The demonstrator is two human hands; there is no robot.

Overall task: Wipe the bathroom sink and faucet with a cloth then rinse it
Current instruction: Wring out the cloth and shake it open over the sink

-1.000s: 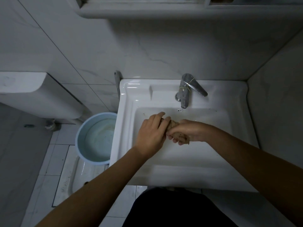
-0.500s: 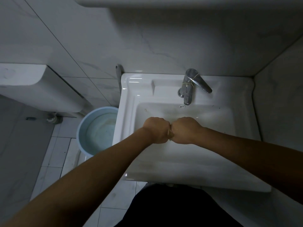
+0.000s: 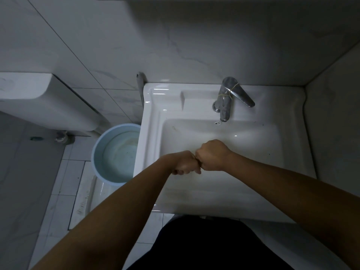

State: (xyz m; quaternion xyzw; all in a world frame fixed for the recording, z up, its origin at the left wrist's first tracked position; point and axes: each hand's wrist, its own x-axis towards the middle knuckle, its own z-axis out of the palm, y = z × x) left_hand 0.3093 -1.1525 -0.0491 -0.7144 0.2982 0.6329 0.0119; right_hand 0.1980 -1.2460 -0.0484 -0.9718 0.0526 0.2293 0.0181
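Observation:
My left hand (image 3: 185,162) and my right hand (image 3: 212,155) are clenched into fists that touch each other over the middle of the white square sink (image 3: 153,117). The brown cloth is squeezed between the two fists and almost wholly hidden; only a sliver shows at their joint (image 3: 198,162). The chrome faucet (image 3: 227,100), with a rubber band around its lever, stands at the sink's back rim, well beyond my hands. No water runs from its spout.
A light blue bucket (image 3: 99,152) with some water stands on the tiled floor left of the sink. A white toilet tank (image 3: 39,102) hangs on the left wall. Marble walls close in behind and to the right of the sink.
A second ago the cloth showed between looser hands. Both hands have since closed tightly on it; my left fist has now turned downward against the right, twisting it.

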